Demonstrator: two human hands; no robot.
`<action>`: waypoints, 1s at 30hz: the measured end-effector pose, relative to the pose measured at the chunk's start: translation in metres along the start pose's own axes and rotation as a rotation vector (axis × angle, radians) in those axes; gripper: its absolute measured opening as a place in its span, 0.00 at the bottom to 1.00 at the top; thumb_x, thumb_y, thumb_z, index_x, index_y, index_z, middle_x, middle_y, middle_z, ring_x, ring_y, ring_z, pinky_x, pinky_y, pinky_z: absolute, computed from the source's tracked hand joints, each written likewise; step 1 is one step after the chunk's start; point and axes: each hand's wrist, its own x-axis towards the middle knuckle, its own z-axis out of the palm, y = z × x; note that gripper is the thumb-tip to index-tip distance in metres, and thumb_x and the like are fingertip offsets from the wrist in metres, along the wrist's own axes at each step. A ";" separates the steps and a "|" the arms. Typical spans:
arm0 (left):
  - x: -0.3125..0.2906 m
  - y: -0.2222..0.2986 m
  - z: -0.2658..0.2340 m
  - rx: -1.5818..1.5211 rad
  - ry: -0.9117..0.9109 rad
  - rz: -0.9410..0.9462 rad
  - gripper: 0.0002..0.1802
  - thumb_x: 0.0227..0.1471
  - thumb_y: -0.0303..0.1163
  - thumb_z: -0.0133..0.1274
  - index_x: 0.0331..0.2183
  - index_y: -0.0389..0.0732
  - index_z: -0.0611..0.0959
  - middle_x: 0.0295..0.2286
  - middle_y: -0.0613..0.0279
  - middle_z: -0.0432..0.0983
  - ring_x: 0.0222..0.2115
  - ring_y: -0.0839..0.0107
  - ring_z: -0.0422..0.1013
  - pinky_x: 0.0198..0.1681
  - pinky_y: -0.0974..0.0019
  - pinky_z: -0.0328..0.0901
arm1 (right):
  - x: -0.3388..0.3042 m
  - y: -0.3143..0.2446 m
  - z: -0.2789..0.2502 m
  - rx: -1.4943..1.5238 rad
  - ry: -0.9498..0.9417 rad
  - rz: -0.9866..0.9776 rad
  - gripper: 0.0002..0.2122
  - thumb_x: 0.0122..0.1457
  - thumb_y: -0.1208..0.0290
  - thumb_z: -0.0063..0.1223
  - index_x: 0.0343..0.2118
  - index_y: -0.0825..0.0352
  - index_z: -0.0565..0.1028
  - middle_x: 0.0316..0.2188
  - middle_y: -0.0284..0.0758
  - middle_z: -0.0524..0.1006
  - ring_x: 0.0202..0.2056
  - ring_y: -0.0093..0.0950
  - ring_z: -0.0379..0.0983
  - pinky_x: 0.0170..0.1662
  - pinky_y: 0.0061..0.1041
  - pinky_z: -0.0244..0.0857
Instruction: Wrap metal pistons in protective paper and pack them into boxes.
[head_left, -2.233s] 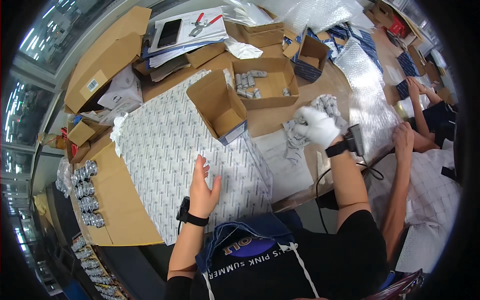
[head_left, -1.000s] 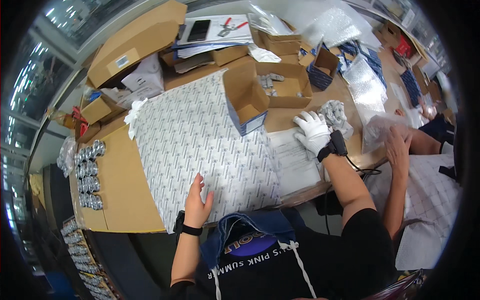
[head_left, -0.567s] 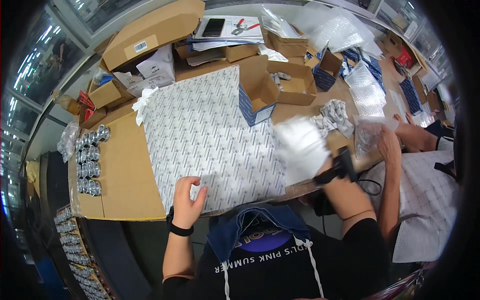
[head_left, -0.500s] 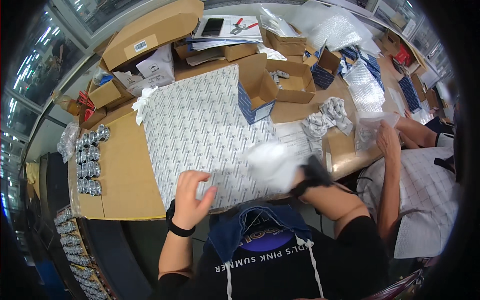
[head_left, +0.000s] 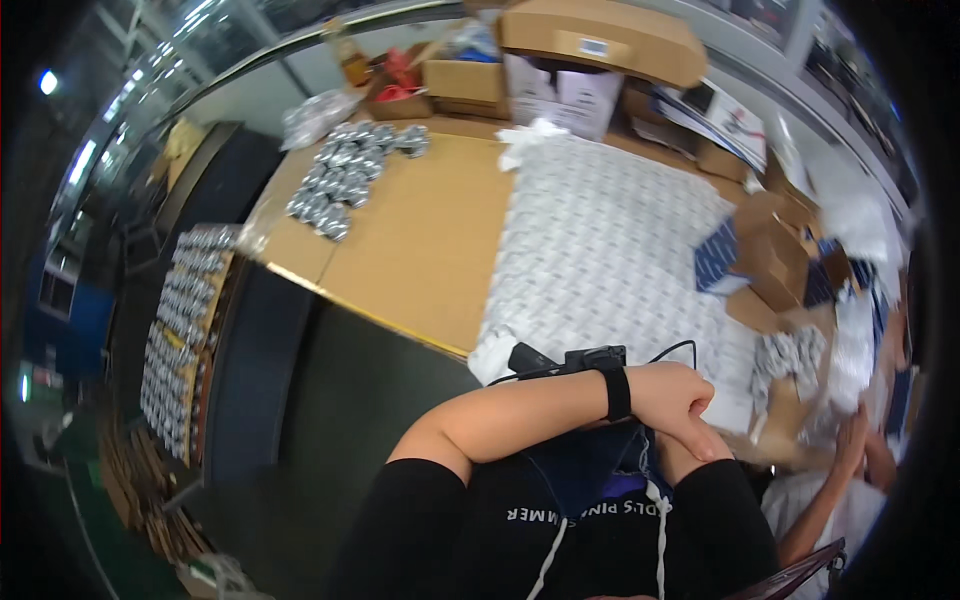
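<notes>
My left arm reaches across my body to the right. My left hand point(head_left: 672, 400), with a black wristband, lies over my right forearm, its fingers curled and its thumb pointing down; what is under the fingers is hidden. Most of my right forearm is covered by the left one. Beyond it shows a black strapped device point(head_left: 597, 358). My right hand point(head_left: 492, 357) appears as a blurred white shape at the near edge of the patterned white sheet point(head_left: 610, 240); its fingers cannot be made out, nor whether the white is a glove or a held cloth.
Rows of shiny metal parts point(head_left: 345, 170) stand on cardboard point(head_left: 420, 235) at the left. More sit on a rack point(head_left: 190, 330) below. Blue-and-brown boxes point(head_left: 765, 250) and crumpled patterned paper point(head_left: 790, 360) are on the right, near a co-worker's hand point(head_left: 852, 435). A white cloth point(head_left: 532, 137) touches the sheet's far corner.
The view has swung left, so the table appears farther right. My left hand has crossed over my right forearm, and its spread fingers have curled. The white shape at my right hand now lies beyond my left arm.
</notes>
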 end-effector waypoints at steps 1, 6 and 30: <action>-0.010 0.000 -0.009 0.005 -0.022 -0.095 0.35 0.36 0.62 0.57 0.30 0.36 0.78 0.30 0.50 0.71 0.37 0.55 0.66 0.42 0.60 0.61 | 0.014 -0.007 0.004 -0.004 -0.015 -0.042 0.11 0.45 0.62 0.51 0.31 0.62 0.73 0.27 0.39 0.74 0.32 0.37 0.71 0.36 0.37 0.65; -0.055 -0.036 -0.007 0.061 0.390 0.203 0.33 0.34 0.61 0.59 0.24 0.36 0.75 0.31 0.51 0.71 0.36 0.56 0.65 0.38 0.61 0.61 | 0.103 -0.059 0.039 -0.023 -0.080 -0.305 0.12 0.45 0.61 0.51 0.31 0.62 0.73 0.28 0.39 0.74 0.33 0.38 0.71 0.36 0.38 0.65; -0.359 -0.124 0.155 -0.126 1.204 -1.048 0.14 0.45 0.38 0.58 0.33 0.41 0.80 0.26 0.57 0.76 0.26 0.62 0.72 0.32 0.62 0.66 | 0.393 -0.139 0.044 -0.262 -0.157 -0.411 0.24 0.49 0.63 0.54 0.52 0.51 0.65 0.56 0.39 0.60 0.45 0.40 0.70 0.45 0.37 0.67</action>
